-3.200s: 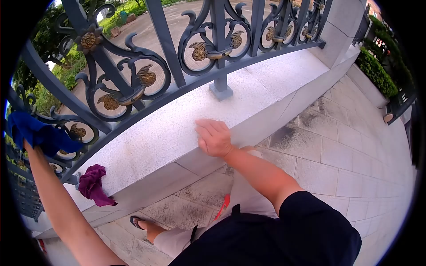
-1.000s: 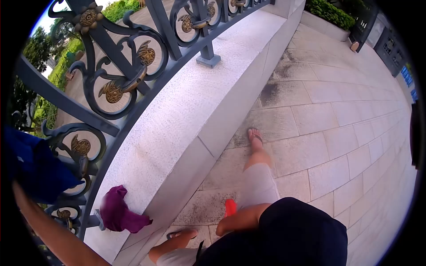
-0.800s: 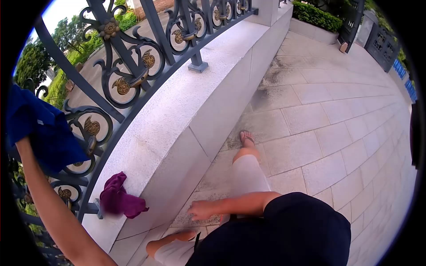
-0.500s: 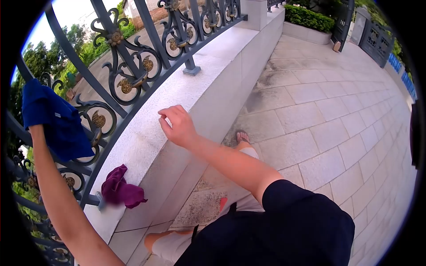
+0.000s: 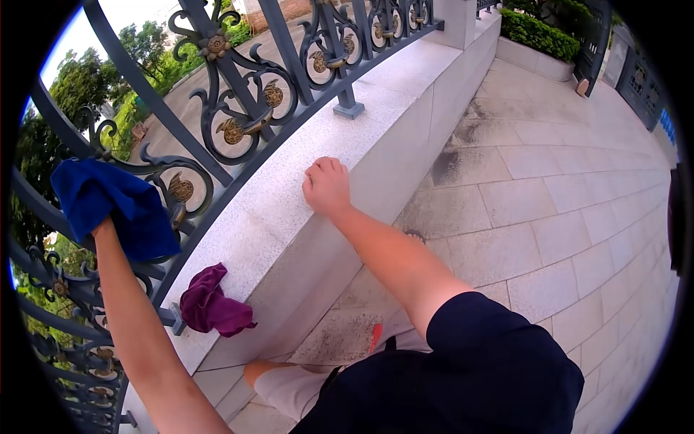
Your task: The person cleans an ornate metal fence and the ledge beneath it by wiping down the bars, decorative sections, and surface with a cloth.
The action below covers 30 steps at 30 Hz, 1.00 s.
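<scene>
A blue cloth [image 5: 119, 206] drapes over my left hand [image 5: 102, 226] and lies against the dark metal fence [image 5: 217, 163] at the left. Most of that hand's fingers are hidden under the fabric, which it holds to the bars. My right hand [image 5: 327, 186] rests on the pale stone ledge [image 5: 271, 199] of the low wall, near its outer edge. Its fingers are curled in, and nothing shows in them. Between my arms a crumpled maroon cloth [image 5: 215, 300] lies on the ledge, partly hanging over the edge.
Scrollwork with bronze-coloured flowers [image 5: 217, 46] fills the fence, and short posts [image 5: 348, 108] stand on the ledge. Stone paving [image 5: 535, 210] runs along the wall at the right. Farther off are a hedge [image 5: 538, 35] and a dark gate [image 5: 643, 79].
My left hand and the blue cloth have shifted lower relative to the fence scrolls. The right hand has come down onto the ledge with its fingers more curled. The view has swung left.
</scene>
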{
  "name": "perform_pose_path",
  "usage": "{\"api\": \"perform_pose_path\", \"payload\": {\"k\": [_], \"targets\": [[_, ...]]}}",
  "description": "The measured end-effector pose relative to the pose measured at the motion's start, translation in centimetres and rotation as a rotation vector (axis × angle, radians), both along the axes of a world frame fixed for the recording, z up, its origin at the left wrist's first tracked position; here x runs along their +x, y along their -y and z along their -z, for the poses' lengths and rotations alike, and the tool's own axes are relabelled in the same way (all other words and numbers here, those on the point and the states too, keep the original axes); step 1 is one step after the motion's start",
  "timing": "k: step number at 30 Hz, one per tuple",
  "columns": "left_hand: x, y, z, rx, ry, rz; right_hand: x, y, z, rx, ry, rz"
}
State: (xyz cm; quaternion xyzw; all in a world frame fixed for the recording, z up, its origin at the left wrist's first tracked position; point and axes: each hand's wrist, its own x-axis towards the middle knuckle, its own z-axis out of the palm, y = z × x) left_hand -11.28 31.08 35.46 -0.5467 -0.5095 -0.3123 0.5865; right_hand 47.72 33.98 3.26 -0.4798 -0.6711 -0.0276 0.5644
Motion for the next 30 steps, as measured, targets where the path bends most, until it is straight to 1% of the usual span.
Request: {"api": "perform_pose_path", "payload": {"k": [2, 4, 5, 6, 7, 9, 10, 12, 14, 16, 18, 19, 21, 22, 23, 25, 27, 28, 30], "targets": [[1.1, 0.1, 0.4, 0.052, 0.023, 0.009, 0.0, -0.2, 0.3, 0.004, -0.008, 0.010], [2.0, 1.2, -0.1, 0.133, -0.142, -0.132, -0.3, 0.0, 0.1, -0.014, 0.006, 0.016], [5.7, 3.1, -1.0, -0.048, 0.061, -0.218, -0.1, 0.2, -0.1, -0.031, 0.030, 0.019], [11.7, 5.7, -2.0, -0.227, 0.267, -0.301, 0.2, 0.4, -0.4, -0.048, 0.056, 0.024], [14.7, 7.0, -1.5, -0.211, 0.344, -0.316, 0.6, 0.5, -0.5, -0.059, 0.075, -0.005], [18.1, 9.5, 0.5, -0.028, 0.298, -0.179, 1.3, 0.9, -0.5, -0.083, 0.112, -0.061], [20.0, 10.6, 1.6, 0.036, 0.260, -0.102, 1.9, 1.5, -1.0, -0.212, 0.038, -0.205], [23.8, 13.1, 4.3, 0.020, 0.224, 0.068, 3.0, 2.9, -2.4, -0.454, -0.097, -0.495], [27.4, 14.2, 7.3, -0.146, 0.229, 0.210, 3.0, 8.6, -4.9, -0.662, -0.531, -0.933], [30.0, 12.9, 10.1, -0.388, 0.238, 0.299, 3.1, 15.1, -8.7, -0.877, -0.625, -1.364], [34.0, 11.5, 12.0, -0.498, 0.220, 0.323, 1.9, 19.5, -10.8, -0.550, -0.449, -1.331], [38.2, 12.3, 11.5, -0.495, 0.190, 0.205, 1.2, 20.8, -11.8, -0.407, -0.546, -1.216], [45.1, 13.0, 10.8, -0.383, 0.320, 0.555, 1.0, 19.6, -12.8, -0.284, -0.826, -0.951], [46.5, 12.9, 11.6, -0.497, 0.368, 0.661, 2.4, 17.7, -13.0, -0.185, -0.832, -0.776], [47.0, 12.7, 13.0, -0.612, 0.417, 0.763, 3.5, 15.3, -11.8, -0.092, -0.705, -0.540], [49.0, 11.5, 16.6, -0.658, 0.529, 0.942, 7.5, 12.8, -12.1, 0.082, -0.379, -0.262], [50.1, 10.9, 18.0, -0.720, 0.349, 0.828, 10.8, 11.8, -11.8, -0.325, -0.059, -0.181], [50.9, 10.6, 18.8, -0.764, 0.406, 0.855, 11.9, 11.5, -11.6, -0.532, 0.102, -0.137], [53.5, 10.0, 20.4, -0.845, 0.517, 0.911, 13.1, 9.7, -9.8, -0.359, -0.176, -0.212]]}}
